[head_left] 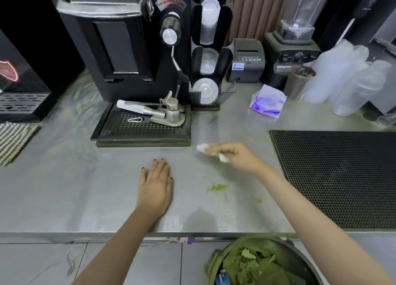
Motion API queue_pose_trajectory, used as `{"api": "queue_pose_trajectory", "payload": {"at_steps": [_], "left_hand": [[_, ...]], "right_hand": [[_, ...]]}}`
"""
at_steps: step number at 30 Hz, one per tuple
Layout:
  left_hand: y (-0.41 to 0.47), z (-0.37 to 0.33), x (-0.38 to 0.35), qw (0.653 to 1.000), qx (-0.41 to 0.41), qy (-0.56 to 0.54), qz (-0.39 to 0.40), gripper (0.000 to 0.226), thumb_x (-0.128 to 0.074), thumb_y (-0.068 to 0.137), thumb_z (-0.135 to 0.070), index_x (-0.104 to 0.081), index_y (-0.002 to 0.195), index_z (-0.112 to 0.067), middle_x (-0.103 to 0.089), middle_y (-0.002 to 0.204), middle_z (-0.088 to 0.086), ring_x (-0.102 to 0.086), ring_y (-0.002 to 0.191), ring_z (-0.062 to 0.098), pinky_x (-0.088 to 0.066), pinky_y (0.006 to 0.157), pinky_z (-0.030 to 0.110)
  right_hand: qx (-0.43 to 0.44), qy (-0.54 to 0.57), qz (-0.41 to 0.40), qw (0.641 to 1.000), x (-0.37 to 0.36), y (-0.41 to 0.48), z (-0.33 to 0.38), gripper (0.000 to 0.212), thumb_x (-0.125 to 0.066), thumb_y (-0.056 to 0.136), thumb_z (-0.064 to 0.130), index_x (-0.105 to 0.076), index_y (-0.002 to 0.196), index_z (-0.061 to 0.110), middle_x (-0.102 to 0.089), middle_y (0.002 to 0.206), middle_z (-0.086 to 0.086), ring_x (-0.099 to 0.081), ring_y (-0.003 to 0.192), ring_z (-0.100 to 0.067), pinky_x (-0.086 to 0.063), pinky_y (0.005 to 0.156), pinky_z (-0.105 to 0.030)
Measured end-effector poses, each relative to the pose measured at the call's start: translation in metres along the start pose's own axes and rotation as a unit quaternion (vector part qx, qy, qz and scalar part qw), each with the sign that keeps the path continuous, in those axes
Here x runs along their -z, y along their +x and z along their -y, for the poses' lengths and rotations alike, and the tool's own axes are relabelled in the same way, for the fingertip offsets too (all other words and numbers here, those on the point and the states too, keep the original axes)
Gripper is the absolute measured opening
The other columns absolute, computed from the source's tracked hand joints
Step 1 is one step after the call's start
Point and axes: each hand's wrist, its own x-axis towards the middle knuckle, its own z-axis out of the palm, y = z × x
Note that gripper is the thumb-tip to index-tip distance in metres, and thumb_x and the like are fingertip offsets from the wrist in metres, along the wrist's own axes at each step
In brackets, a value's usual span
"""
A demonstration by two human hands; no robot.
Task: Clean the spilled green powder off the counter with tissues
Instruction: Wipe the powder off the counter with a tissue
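Note:
My right hand grips a crumpled white tissue and holds it on the steel counter, blurred with motion. A smear of green powder lies on the counter below that hand, with a smaller green speck to its right. My left hand rests flat on the counter with fingers straight, left of the powder. A purple-and-white tissue pack stands at the back right of the counter.
A black coffee machine with a drip tray stands behind, a lid holder beside it. A black rubber mat covers the right side. A bin with green-stained tissues sits below the counter edge. Plastic cups stand far right.

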Motion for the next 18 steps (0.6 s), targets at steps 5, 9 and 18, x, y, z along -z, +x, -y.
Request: {"api": "queue_pose_trajectory", "payload": {"at_steps": [5,9,18], "left_hand": [[-0.038,-0.009,-0.006,0.999,0.012,0.006,0.035,0.082,0.012,0.077,-0.048,-0.019,0.145,-0.013,-0.009,0.155,0.000,-0.001,0.143,0.018,0.001,0.115,0.038],[-0.045,-0.010,-0.009,0.999,0.015,0.032,0.025,0.079,0.012,0.079,-0.046,-0.014,0.147,-0.015,-0.005,0.156,-0.002,-0.001,0.143,0.017,-0.001,0.115,0.037],[-0.045,-0.009,-0.010,0.999,0.010,0.036,0.017,0.076,0.007,0.082,-0.045,-0.020,0.145,-0.014,-0.011,0.155,-0.001,-0.007,0.143,0.018,-0.005,0.114,0.039]], "right_hand": [[-0.058,-0.157,-0.022,0.986,-0.012,0.051,-0.031,0.038,-0.042,0.088,0.000,-0.062,0.117,0.014,-0.056,0.126,-0.007,-0.047,0.119,-0.023,-0.029,0.103,-0.027],[-0.016,-0.203,-0.011,0.979,-0.029,0.040,-0.041,0.046,-0.037,0.088,-0.015,-0.049,0.129,0.001,-0.039,0.144,-0.012,-0.032,0.137,-0.021,-0.010,0.100,-0.005],[-0.017,-0.067,0.126,0.990,-0.034,-0.061,-0.033,0.040,-0.045,0.087,-0.013,-0.062,0.116,0.008,-0.053,0.128,0.004,-0.042,0.121,0.002,-0.021,0.104,0.000]]}}
